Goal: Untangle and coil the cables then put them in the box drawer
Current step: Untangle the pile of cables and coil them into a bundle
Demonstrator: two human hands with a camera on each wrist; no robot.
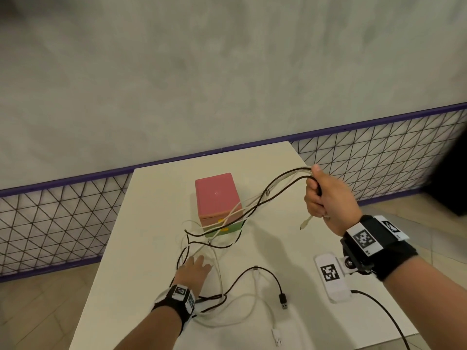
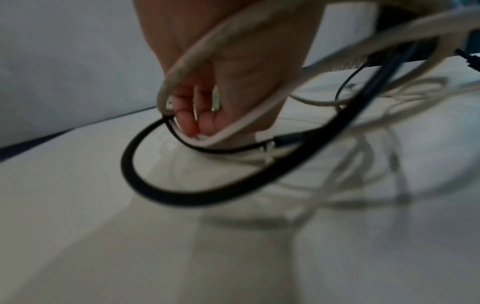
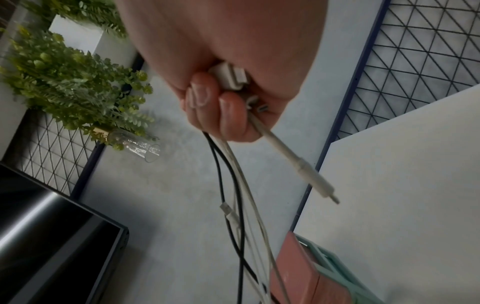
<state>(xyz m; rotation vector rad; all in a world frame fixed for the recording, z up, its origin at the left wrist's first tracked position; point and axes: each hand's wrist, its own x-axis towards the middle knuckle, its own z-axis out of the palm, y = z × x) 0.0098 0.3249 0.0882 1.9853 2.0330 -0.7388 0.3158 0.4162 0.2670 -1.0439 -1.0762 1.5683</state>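
While raised, right hand (image 1: 326, 200) grips cables (image 1: 255, 203).

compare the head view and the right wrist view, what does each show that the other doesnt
Only the head view shows the left hand resting on the tangled cables on the white table, plus a black USB plug. Only the right wrist view shows green plants and a dark screen. Both show the right hand gripping black and white cables near the pink box.

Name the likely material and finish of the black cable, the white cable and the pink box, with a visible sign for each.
Black cable: looks like matte rubbery sheathing; it bends in soft loops.
White cable: smooth plastic sheath, with a moulded plug at its end.
Pink box: probably rigid plastic or coated card; flat matte faces, crisp edges.
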